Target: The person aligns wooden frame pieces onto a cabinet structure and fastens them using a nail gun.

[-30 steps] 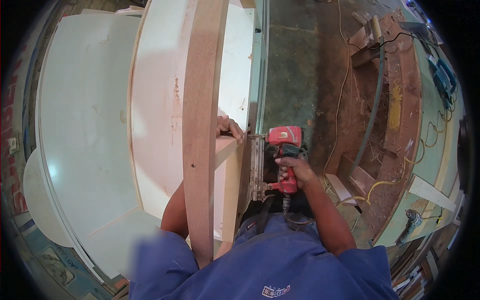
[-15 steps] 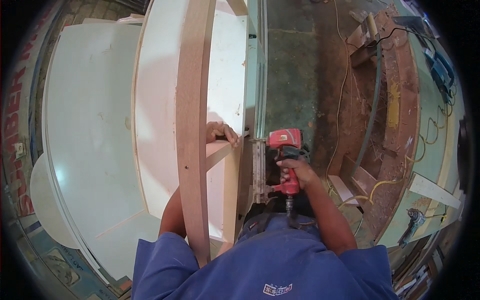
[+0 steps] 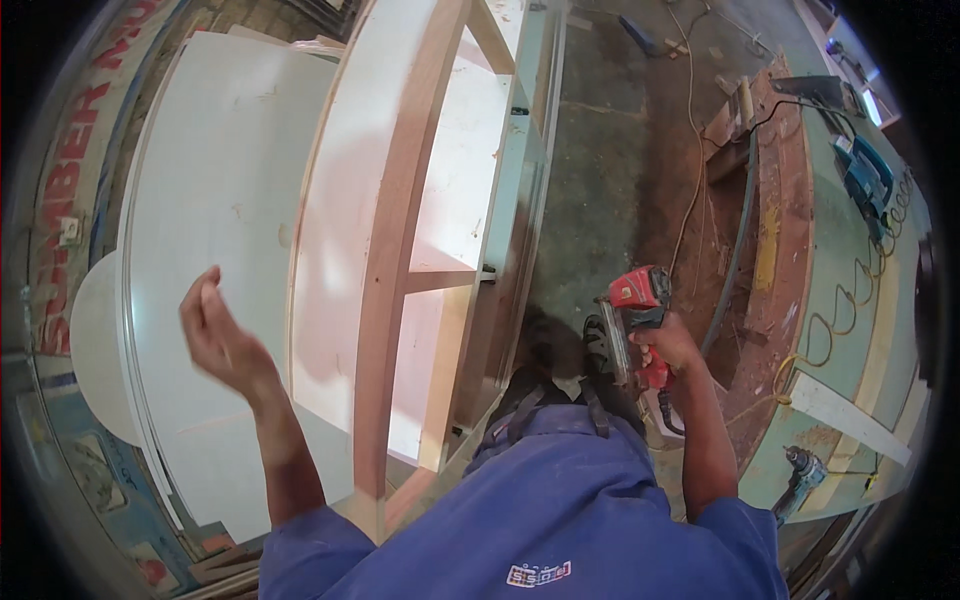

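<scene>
My right hand (image 3: 668, 343) is wrapped round the grip of a red and black air nail gun (image 3: 640, 290), held upright over the floor beside my right leg. My left hand (image 3: 223, 335) is raised over a large white panel (image 3: 215, 170) on the left, its fingers stretched out and holding nothing. Between my arms stands a long cabinet frame with a brown wooden rail (image 3: 394, 255) along its top. A short wooden crosspiece (image 3: 440, 281) joins that rail to the cabinet's far side, and neither hand touches it.
A low brown workbench (image 3: 795, 210) runs along the right. On the greenish board (image 3: 830, 260) beside it lie a blue power tool (image 3: 863, 180), a drill (image 3: 800, 480), a white strip (image 3: 850, 417) and a coiled yellow hose (image 3: 835, 320). A thin cable (image 3: 688, 200) crosses the floor.
My left hand has left the crosspiece and swung left over the white panel. The nail gun has moved right, away from the cabinet, in my right hand. The view has turned slightly.
</scene>
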{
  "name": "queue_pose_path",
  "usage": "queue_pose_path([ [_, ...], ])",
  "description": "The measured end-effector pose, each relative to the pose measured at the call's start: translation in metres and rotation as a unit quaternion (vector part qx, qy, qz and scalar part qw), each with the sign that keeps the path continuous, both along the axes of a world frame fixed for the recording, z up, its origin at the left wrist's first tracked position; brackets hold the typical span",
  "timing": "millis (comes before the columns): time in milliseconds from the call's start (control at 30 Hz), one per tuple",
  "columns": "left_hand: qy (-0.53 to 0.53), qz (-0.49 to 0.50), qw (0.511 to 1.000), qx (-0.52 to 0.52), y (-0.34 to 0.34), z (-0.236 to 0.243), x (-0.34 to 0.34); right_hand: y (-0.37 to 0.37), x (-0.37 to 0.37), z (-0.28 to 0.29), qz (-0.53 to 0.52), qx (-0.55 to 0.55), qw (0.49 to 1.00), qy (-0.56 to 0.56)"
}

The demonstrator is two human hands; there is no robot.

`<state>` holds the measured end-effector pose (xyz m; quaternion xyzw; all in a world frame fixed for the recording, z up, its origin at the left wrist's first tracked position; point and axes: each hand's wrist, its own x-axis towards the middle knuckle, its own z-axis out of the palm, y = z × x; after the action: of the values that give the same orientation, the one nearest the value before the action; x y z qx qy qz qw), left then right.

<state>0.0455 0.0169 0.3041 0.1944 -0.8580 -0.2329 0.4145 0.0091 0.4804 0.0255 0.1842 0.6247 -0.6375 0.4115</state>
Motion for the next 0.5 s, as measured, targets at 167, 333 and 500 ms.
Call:
queue_pose_path([
  [167,-0.142,-0.299,0.941,-0.075,0.134,-0.052,0.052,0.026,0.009,-0.007,0.047,0.043,0.997,0.048],
  [333,-0.416,-0.228,0.862,-0.178,0.142,-0.293,0.048,0.024,0.011,0.011,0.152,0.105,0.969,0.162],
  [500,-0.626,-0.159,0.62,-0.446,0.122,-0.34,0.036,0.051,0.024,0.001,0.207,0.16,0.947,0.185],
])
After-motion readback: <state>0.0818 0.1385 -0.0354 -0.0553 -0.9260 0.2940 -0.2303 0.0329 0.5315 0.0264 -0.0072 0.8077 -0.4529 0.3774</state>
